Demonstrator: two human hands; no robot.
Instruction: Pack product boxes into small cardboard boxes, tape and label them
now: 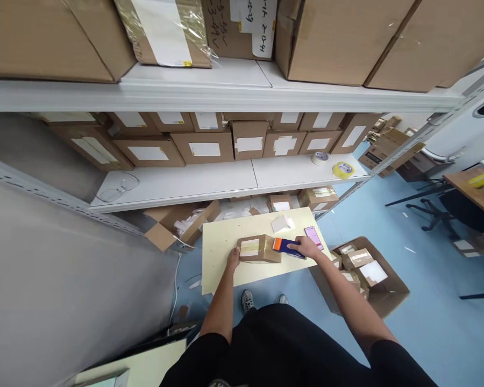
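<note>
A small brown cardboard box (271, 248) with a white label under clear tape lies on the pale yellow tabletop (220, 274). My left hand (233, 258) grips its left end, fingers closed around the edge. At the box's right end my right hand (306, 247) is closed on a dark blue tool with an orange end (284, 245); its exact kind is unclear. The orange end is close to or touching the box. Right of it lies a phone (313, 236) with a pink screen. Behind the box sits a small white carton or folded paper (281, 223).
Shelving (185, 185) with labelled boxes rises in front, bearing yellow tape (343, 170), white tape (320, 158) and glasses (119, 188). A large carton of packed boxes (399, 293) stands on the floor at right. An open carton (161, 231) is left of the table.
</note>
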